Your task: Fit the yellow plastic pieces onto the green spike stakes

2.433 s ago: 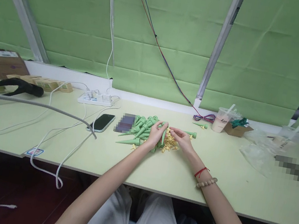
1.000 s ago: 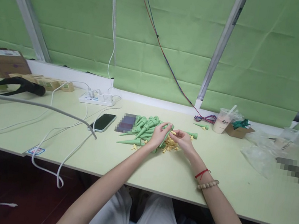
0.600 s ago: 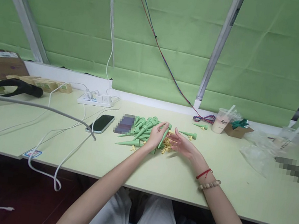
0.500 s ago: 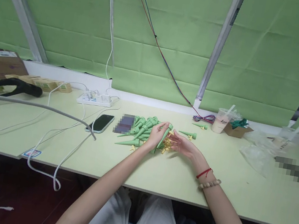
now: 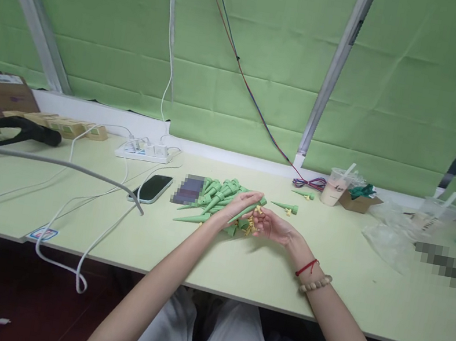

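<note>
My left hand (image 5: 241,203) is closed around a green plastic spike (image 5: 246,211), whose wide collared end points to the upper right and whose tip slants down left. A small yellow plastic valve piece (image 5: 259,209) is pinched in the fingertips of my right hand (image 5: 273,226), close beside the spike. Whether the two parts touch, I cannot tell. Under and behind my left hand lies a pile of green spikes (image 5: 220,193). Several loose yellow pieces (image 5: 249,228) lie below my fingers, partly hidden. To the right rests a green spike with a yellow piece on it (image 5: 285,208).
Left of the pile are a blurred dark rectangle (image 5: 189,189) and a phone (image 5: 151,188). White cables cross the table's left side from a power strip (image 5: 143,151). A drink cup (image 5: 334,187), a small cardboard box (image 5: 358,202) and a plastic bag (image 5: 388,237) stand right.
The spike in my left hand has tilted from steep to flatter, its tip swinging down left. My right hand has moved slightly left with the yellow piece, nearer to the spike.
</note>
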Demonstrator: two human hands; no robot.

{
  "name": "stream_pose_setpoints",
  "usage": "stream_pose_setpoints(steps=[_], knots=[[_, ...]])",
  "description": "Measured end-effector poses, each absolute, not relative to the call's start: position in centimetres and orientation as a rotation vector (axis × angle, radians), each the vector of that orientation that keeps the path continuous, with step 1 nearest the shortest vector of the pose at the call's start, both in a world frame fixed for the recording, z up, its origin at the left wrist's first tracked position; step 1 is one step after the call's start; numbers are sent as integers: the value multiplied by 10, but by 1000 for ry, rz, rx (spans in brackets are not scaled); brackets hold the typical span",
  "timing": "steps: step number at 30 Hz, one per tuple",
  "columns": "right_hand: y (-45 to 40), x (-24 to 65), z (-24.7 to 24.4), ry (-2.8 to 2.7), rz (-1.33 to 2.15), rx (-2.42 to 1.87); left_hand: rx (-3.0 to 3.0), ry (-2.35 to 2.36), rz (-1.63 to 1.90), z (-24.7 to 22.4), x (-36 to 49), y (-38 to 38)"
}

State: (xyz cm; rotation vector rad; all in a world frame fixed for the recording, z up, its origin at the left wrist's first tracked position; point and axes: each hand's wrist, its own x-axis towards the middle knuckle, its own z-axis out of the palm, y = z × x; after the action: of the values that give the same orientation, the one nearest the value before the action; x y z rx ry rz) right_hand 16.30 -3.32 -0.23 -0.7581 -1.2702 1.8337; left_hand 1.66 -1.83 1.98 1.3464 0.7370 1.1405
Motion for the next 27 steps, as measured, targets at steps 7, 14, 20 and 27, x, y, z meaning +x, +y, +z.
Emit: stream_pose_setpoints(steps=[7, 14, 20, 27], knots=[[-29, 166, 0, -1458, 1276, -1045, 1487, 761, 1137, 14, 15, -7], [-28, 158, -6, -1474, 884, -1128, 1588, 836, 1246, 4, 20, 2], [-29, 158, -4, -1367, 1307, -983, 1557, 762, 1195, 5, 17, 2], [-30, 156, -7, -1263, 1457, -863, 1630, 628, 970, 13, 11, -9]])
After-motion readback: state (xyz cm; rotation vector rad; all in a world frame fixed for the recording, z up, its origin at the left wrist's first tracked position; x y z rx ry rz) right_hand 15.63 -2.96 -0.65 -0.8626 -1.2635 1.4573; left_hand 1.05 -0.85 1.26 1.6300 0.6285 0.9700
